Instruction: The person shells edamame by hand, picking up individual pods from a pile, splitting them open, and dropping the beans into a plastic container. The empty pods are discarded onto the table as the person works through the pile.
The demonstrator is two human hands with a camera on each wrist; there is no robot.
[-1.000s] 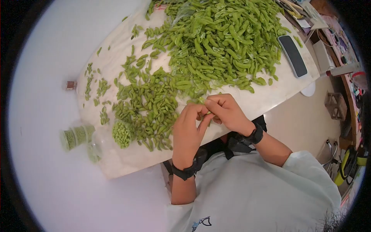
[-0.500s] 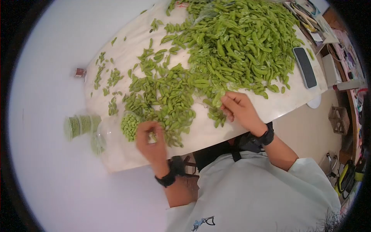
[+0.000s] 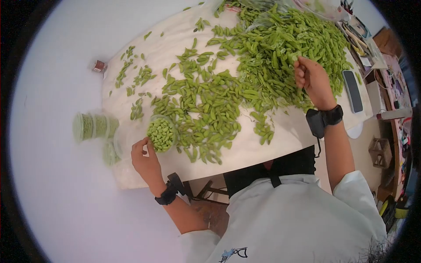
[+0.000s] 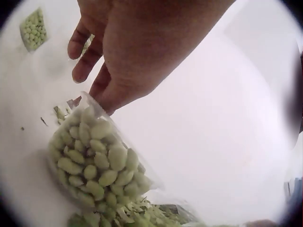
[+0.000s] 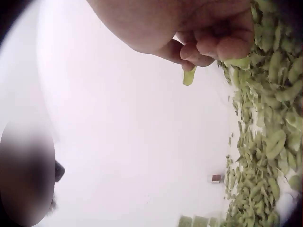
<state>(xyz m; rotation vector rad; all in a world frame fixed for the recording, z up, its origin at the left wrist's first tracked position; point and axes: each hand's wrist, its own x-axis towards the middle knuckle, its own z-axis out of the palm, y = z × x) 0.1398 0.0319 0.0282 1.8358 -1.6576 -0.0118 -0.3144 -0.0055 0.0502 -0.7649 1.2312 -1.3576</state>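
My left hand [image 3: 147,163] is at the left side of a clear plastic cup [image 3: 174,136] full of shelled green soybeans [image 3: 160,135]. In the left wrist view, its thumb and a finger pinch the rim of the cup [image 4: 90,101], while the other fingers hang loosely. My right hand [image 3: 314,81] is raised over the big heap of green soybean pods [image 3: 272,52]. Between its curled fingers it holds a soybean pod [image 5: 189,77], whose end sticks out below the fingertips. Many loose pods [image 3: 206,109] lie between the cup and the heap.
Clear containers of beans [image 3: 94,126] stand at the table's left edge, with a small brown-labelled item [image 3: 99,66] farther back. A phone [image 3: 352,91] lies by the right edge. Plastic bags [image 3: 315,8] lie behind the heap, and tools [image 3: 356,39] lie at the back right.
Both hands were together at the near edge a second ago. The left hand has moved left to the cup; the right hand has moved up and right over the heap. The head view has shifted.
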